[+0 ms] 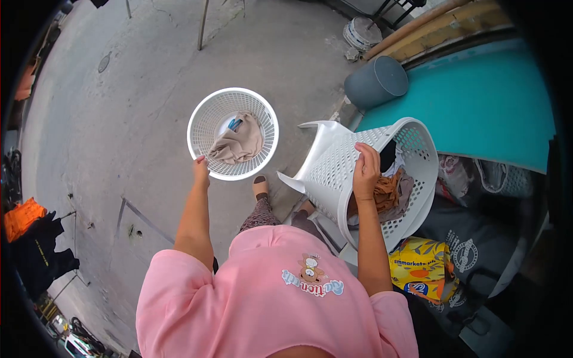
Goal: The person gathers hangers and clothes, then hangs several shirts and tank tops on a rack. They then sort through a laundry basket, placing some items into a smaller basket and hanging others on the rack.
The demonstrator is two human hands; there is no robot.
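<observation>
My left hand (pixel 201 171) is closed on the near rim of a round white plastic laundry basket (pixel 199 104). Inside the basket lie a crumpled beige cloth (pixel 242 143) and a small blue item (pixel 234 124). My right hand (pixel 366 173) has its fingers bent over the edge of a white perforated plastic chair (pixel 328 164), which appears tilted. A pile of clothes, brown (pixel 387 192), black (pixel 388 156) and white, rests in the chair just beyond that hand.
A grey bin (pixel 376 82) stands by a teal panel (pixel 465 101) at the right. Below the chair are a yellow shopping bag (pixel 421 268) and a dark printed bag (pixel 477 238). Orange cloth (pixel 24 219) and a black garment (pixel 42 253) hang at the left. A pole (pixel 203 27) rises ahead.
</observation>
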